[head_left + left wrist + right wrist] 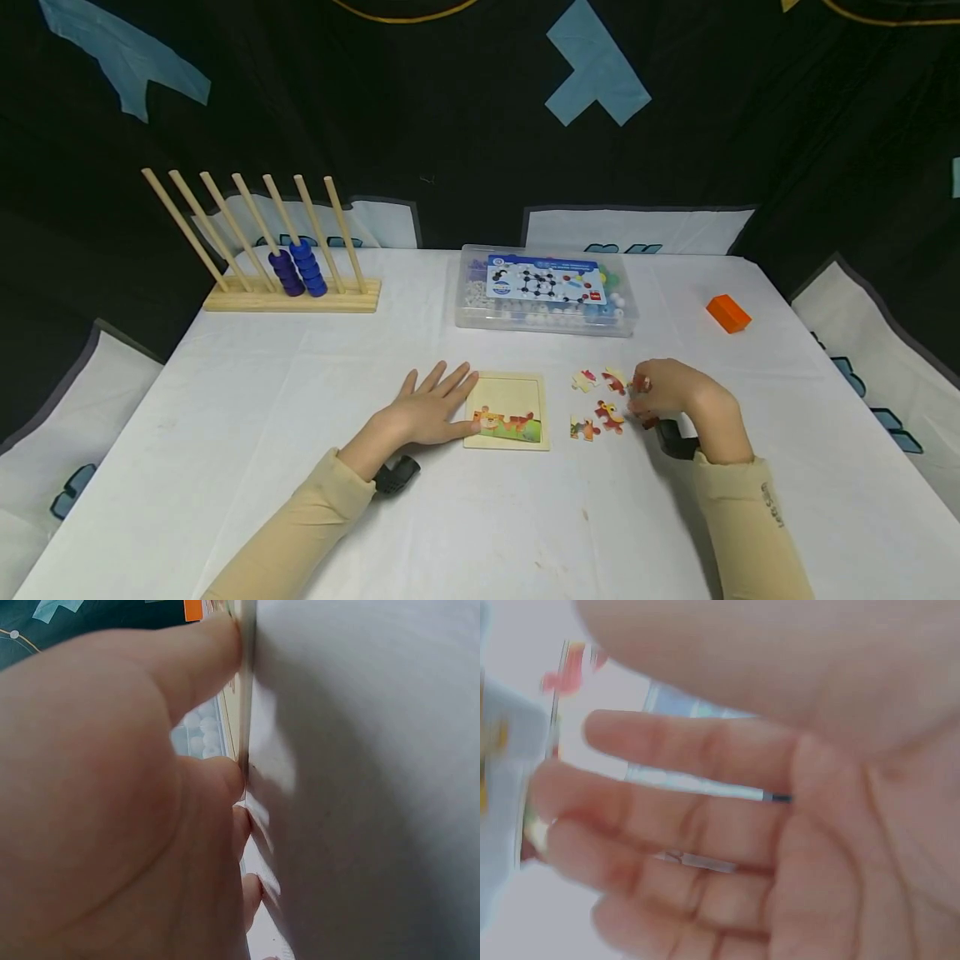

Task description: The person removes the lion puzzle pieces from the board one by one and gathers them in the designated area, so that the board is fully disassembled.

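Observation:
My left hand (427,414) lies with fingers spread beside a square wooden puzzle board (510,377); its thumb and index fingertip touch the board's left edge. In the left wrist view, the thumb (199,664) is against the board's edge (246,690). Joined pieces with an orange animal on green (517,426) fill the board's lower part. My right hand (678,390) is low over the table, right of several loose jigsaw pieces (609,417), with its fingers loosely bent. The blurred right wrist view shows extended fingers (660,735) and reddish pieces (570,671) beyond them.
A clear plastic case (543,321) of small balls with a molecule-picture label stands behind the board. At the back left is a wooden peg rack (292,305) with blue beads on two pegs. An orange block (728,313) lies at the right on the white-covered table (300,417).

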Demonstrator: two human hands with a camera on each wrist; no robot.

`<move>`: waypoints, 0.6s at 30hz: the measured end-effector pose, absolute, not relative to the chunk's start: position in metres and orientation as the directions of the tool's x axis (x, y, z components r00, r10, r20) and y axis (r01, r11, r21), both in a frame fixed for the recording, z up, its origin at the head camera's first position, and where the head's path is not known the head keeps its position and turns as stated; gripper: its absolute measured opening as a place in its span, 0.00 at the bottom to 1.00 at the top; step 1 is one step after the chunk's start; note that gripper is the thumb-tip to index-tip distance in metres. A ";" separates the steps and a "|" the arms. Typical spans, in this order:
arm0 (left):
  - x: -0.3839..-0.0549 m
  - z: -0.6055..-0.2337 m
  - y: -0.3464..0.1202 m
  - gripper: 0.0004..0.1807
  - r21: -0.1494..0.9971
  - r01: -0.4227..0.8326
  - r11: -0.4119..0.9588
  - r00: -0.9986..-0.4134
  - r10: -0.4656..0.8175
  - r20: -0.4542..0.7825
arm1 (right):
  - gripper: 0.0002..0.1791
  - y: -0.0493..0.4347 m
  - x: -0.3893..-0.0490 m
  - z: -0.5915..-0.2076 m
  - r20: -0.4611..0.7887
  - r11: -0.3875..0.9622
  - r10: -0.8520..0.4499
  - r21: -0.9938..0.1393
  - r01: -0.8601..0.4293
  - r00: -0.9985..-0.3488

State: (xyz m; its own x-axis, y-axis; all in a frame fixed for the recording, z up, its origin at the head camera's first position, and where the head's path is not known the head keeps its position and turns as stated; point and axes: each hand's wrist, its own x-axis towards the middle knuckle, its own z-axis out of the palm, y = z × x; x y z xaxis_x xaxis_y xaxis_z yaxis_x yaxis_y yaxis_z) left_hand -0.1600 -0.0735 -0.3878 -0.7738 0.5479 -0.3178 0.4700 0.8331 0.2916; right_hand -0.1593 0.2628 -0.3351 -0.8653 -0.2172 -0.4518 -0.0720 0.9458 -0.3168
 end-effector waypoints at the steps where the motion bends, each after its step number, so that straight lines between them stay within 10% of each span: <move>1: -0.160 -0.388 -0.073 0.43 0.291 0.470 0.833 -0.774 0.548 -0.317 | 0.14 0.256 -0.159 -0.336 -0.433 0.941 -0.228 -0.327 -0.084 -0.872; 18: -0.160 -0.388 -0.074 0.43 0.278 0.469 0.838 -0.774 0.542 -0.327 | 0.26 0.146 -0.142 -0.379 -0.141 0.663 -0.705 -0.477 -0.576 -0.695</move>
